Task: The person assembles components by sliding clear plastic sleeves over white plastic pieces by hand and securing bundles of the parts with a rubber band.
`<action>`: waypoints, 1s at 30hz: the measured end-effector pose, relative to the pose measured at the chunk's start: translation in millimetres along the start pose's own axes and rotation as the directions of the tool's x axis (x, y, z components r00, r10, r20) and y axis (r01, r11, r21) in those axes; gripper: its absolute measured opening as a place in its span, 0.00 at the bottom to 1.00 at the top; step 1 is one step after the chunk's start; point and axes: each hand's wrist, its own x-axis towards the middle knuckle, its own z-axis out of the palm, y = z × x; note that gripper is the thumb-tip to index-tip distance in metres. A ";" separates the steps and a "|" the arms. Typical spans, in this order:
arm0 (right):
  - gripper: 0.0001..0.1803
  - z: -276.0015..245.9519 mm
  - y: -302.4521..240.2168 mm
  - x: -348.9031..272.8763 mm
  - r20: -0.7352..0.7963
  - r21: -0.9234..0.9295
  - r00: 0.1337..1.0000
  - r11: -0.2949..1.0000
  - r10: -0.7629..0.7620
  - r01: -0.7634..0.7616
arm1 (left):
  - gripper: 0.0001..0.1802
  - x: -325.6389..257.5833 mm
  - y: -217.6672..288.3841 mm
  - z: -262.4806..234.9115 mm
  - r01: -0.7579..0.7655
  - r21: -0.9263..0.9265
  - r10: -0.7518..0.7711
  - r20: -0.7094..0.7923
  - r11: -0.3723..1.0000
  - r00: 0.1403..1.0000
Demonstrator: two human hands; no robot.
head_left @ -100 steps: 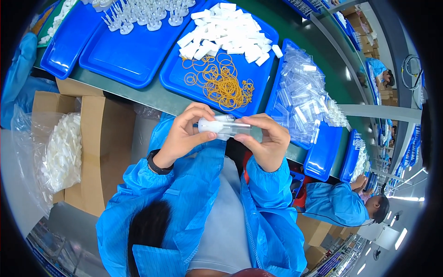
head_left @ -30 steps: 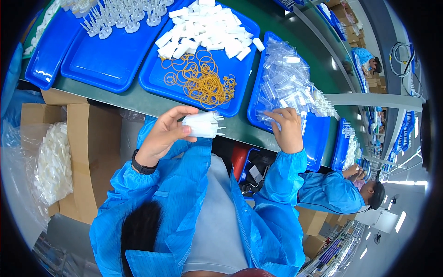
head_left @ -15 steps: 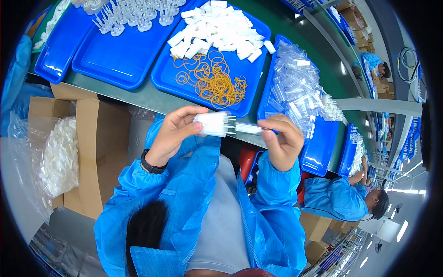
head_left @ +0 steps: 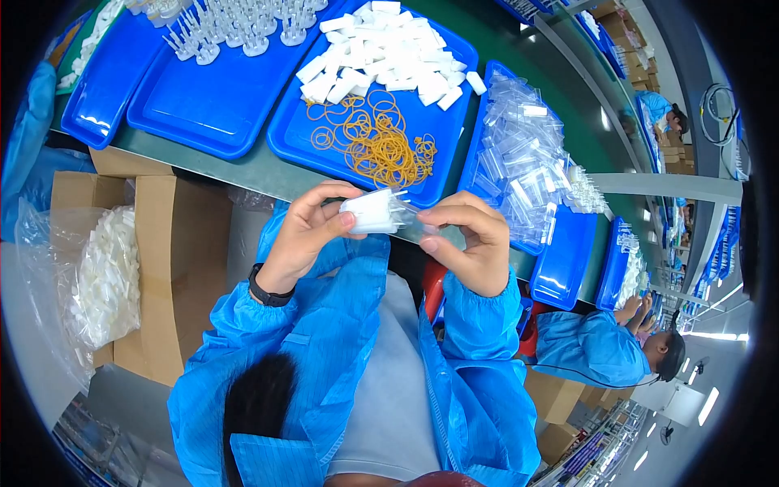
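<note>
My left hand (head_left: 300,235) is closed around a white block-like part (head_left: 367,214) with thin clear prongs sticking out of its right end. Facing it, my right hand (head_left: 475,243) pinches a clear plastic piece (head_left: 412,226) between thumb and fingertips, up against the prongs. How far the clear piece overlaps the prongs I cannot tell. Just beyond my hands, a blue tray (head_left: 284,138) carries a heap of white blocks (head_left: 389,53) and a tangle of yellowish rubber bands (head_left: 377,146).
To the right, another blue tray holds many clear plastic pieces (head_left: 519,154). Pronged clear parts (head_left: 243,28) stand in a tray at the upper left. An open cardboard box (head_left: 154,276) with bagged white pieces (head_left: 109,276) sits left. A co-worker (head_left: 592,345) works at right.
My right hand has moved left with the clear piece, bringing it from just beside the prongs in closer against them. My left hand has stayed nearly in place.
</note>
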 end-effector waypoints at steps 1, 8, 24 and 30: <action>0.16 0.1 -2.7 0.0 0.029 -0.009 0.999 0.999 0.046 -0.045 | 0.18 0.1 -0.1 -0.5 0.000 -0.001 0.000 0.000 1.000 1.000; 0.20 -1.6 -8.4 -1.7 0.018 -0.030 0.991 0.991 0.134 -0.133 | 0.17 -0.1 -0.7 -0.9 0.008 0.011 -0.008 -0.004 1.000 1.000; 0.21 5.3 3.6 -0.3 -0.023 -0.107 0.998 0.992 0.065 -0.067 | 0.18 4.4 4.0 9.9 -0.141 0.298 0.128 0.064 0.944 0.990; 0.20 4.7 10.4 -1.0 -0.032 -0.090 0.998 0.994 0.058 -0.060 | 0.16 4.8 -1.3 6.8 -0.177 0.270 0.164 0.071 0.946 0.984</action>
